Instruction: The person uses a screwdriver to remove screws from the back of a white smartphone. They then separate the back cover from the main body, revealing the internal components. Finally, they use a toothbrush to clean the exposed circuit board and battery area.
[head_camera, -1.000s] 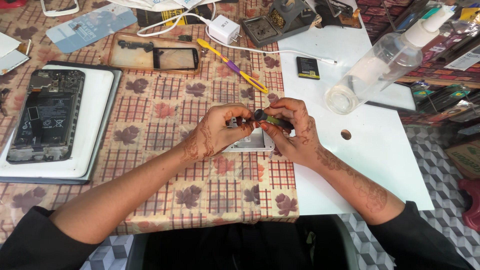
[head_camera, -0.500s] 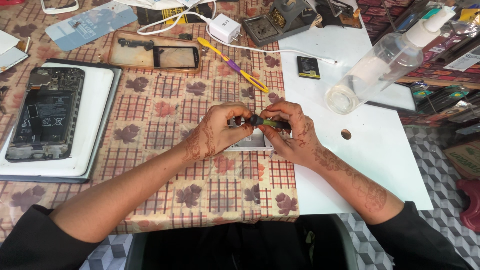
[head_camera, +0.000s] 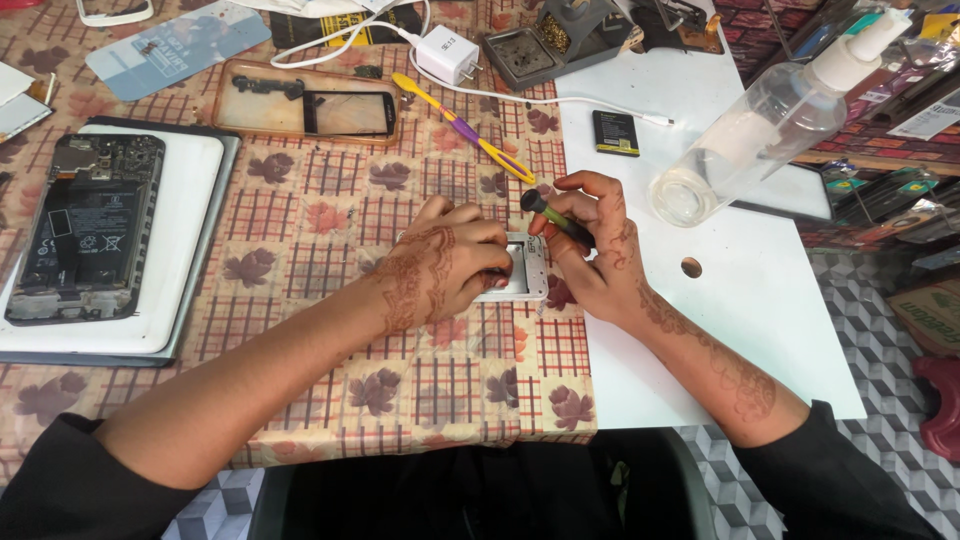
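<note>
White phone frame worked on at the desk.
The frame is pinned under the left hand; a green-handled screwdriver is gripped by the right hand just beside it.

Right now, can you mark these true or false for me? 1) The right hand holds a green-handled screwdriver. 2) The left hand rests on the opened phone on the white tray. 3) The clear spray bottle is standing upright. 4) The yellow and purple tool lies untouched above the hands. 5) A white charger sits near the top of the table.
1) True: the right hand grips the green-handled screwdriver.
2) False: the left hand steadies a small white phone frame; the opened phone lies apart on the white tray.
3) False: the clear spray bottle lies tilted on its side.
4) True: the yellow and purple tool lies free.
5) True: the white charger is there.
</note>
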